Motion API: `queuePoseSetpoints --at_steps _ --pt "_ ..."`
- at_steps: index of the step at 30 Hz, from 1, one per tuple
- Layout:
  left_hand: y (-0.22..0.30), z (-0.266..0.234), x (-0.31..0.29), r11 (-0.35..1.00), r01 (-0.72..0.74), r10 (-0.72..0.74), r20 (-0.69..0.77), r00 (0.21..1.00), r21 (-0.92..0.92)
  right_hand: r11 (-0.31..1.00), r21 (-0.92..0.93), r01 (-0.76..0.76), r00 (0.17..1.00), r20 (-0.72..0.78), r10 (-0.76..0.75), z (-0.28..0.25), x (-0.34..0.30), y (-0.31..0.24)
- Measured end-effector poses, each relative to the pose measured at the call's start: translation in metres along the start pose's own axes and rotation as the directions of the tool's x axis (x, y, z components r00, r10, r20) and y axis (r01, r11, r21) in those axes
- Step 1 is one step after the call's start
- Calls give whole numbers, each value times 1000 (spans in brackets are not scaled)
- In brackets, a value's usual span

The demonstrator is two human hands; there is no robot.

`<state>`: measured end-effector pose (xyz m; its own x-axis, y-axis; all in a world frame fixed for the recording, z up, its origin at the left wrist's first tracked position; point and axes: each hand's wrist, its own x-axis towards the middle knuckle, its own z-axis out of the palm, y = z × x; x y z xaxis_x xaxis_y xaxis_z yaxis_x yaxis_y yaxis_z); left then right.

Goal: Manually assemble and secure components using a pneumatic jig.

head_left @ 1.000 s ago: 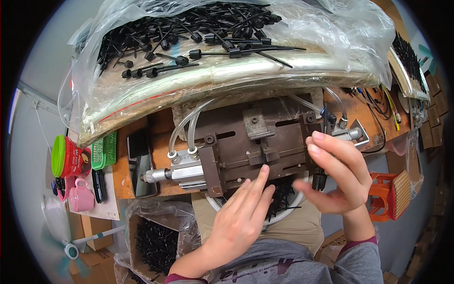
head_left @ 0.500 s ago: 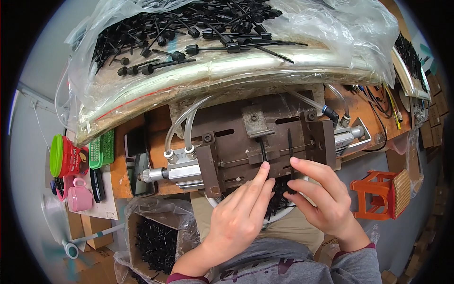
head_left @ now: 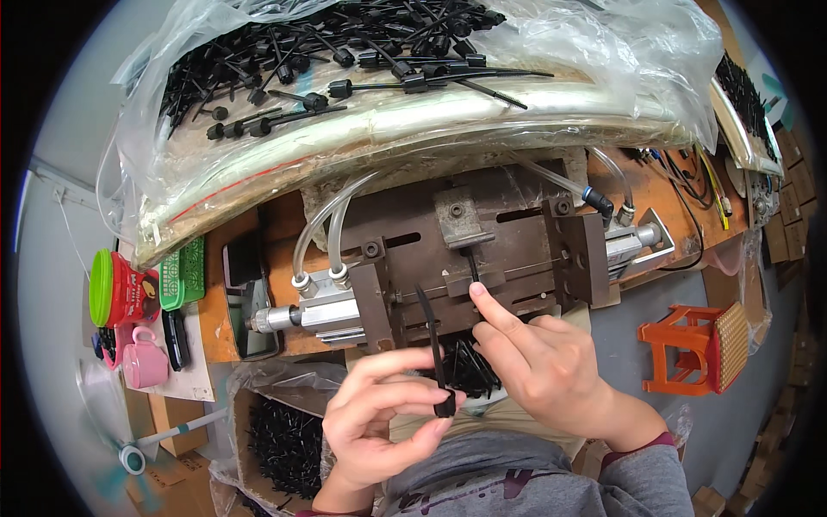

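My left hand [head_left: 375, 418] is pinching a black part [head_left: 444, 403]. Its fat round end is between my thumb and fingers, and its thin stick points up and away from me, leaning a bit left. It is in the air, just past the near edge of the brown metal machine [head_left: 508, 196].

My right hand [head_left: 551, 366] has its pointing finger stretched out. The fingertip touches the near end of a black stick [head_left: 473, 265] that sits in the middle of the machine, under a small gray metal block [head_left: 458, 221]. My other right fingers are curled in, and I cannot tell if they grip anything.

Between my hands, on the near side, there is a pile of black parts [head_left: 465, 369]. A box [head_left: 330, 431] with lots more small black bits is on the near left. On the far side, a big clear plastic bag [head_left: 586, 65] lies open with many black parts in it.

On the left of the machine I have a black phone [head_left: 248, 297], a green basket [head_left: 183, 274] and a pink cup [head_left: 145, 362]. An orange stool [head_left: 659, 349] stands on the right.
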<state>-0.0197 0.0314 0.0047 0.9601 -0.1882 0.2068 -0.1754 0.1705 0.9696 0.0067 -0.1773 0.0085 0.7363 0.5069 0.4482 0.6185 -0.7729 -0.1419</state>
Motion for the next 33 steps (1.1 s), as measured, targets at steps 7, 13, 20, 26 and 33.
queuePoseSetpoints --at_steps 7,13,20,26,33 --pt "-7 -6 -5 946 90 -45 150 988 -312 999 43 -20 999 36 19 -11 7 0" --pt "-7 -26 -16 979 -20 55 168 984 -204 -175 867 -466 809 498 312 -25 29 -19" --pt "26 -58 -33 972 -234 230 109 967 25 -102 932 -348 889 362 280 -15 85 -47" --pt "43 -149 -40 822 -53 416 -533 737 568 183 968 -172 952 115 285 -14 163 -70" --pt "37 -288 19 576 214 554 -569 608 789 325 945 -46 996 18 87 20 270 -135"
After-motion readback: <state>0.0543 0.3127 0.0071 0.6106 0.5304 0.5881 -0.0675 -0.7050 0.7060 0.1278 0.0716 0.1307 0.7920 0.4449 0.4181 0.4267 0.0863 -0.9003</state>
